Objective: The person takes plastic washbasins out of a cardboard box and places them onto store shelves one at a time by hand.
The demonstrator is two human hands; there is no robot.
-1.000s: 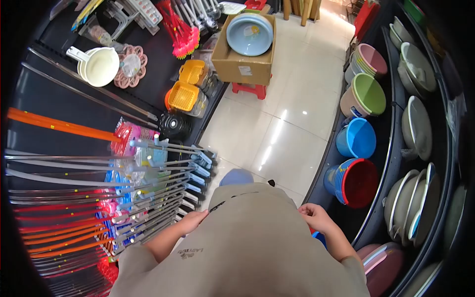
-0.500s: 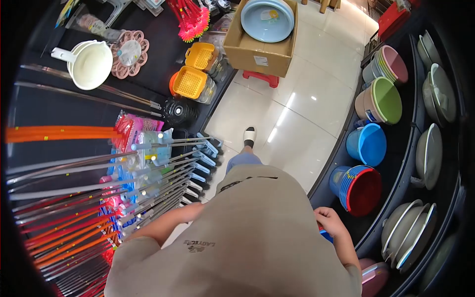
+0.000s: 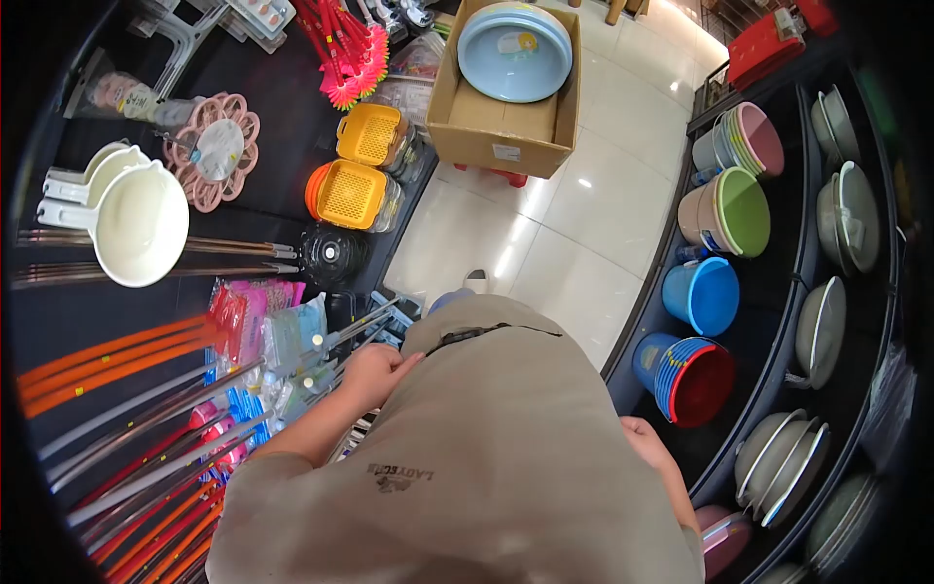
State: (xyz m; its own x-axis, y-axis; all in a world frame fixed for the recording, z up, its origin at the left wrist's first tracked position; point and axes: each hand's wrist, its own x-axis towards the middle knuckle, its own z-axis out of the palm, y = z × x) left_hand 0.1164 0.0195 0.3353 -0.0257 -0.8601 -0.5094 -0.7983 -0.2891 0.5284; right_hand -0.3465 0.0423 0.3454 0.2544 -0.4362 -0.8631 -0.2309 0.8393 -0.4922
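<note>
Evidently both hands are at the person's sides, one on each side of a single taupe, smooth cloth shirt [image 3: 457, 448] that fills the lower middle. The left hand [image 3: 375, 375] has bent fingers, its fingertips at the shirt's edge; I cannot tell whether they pinch the cloth. Beside it, long, slender poles [image 3: 185, 433], metallic, red and orange, lean in a crowd too dense to count. The right hand [image 3: 644, 443] is partly hidden by the shirt, so its grip cannot be told.

Nearest the right hand, on the dark shelf, four groups of round buckets stand in a row: one pink-topped stack [image 3: 761, 141], one green-topped stack [image 3: 747, 214], one blue bucket [image 3: 713, 297] and one nested stack with a red bucket [image 3: 702, 384] foremost.

Across the aisle are two yellow latticed baskets [image 3: 352, 195], one pink scalloped tray [image 3: 216, 151] and glossy white dippers [image 3: 143, 222], perhaps three, though the rear ones are overlapped. Ahead, one open cardboard box [image 3: 498, 146] on one red stool [image 3: 510, 179] holds at least two round, shiny blue basins [image 3: 514, 58], stacked.
</note>
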